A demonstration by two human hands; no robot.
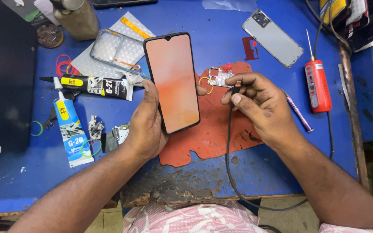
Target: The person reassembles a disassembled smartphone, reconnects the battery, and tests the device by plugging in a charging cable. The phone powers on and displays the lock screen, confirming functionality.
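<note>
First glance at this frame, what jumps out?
The smartphone with its glowing orange screen, held up at centre in the left hand. Right beside it, the right hand pinches a black cable plug over a red mat on the blue bench.

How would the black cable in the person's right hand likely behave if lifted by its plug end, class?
Probably floppy: the black cable curves loosely from the right hand over the blue table edge. Likely light, since fingertips alone pinch it. It would probably trail and sag.
</note>
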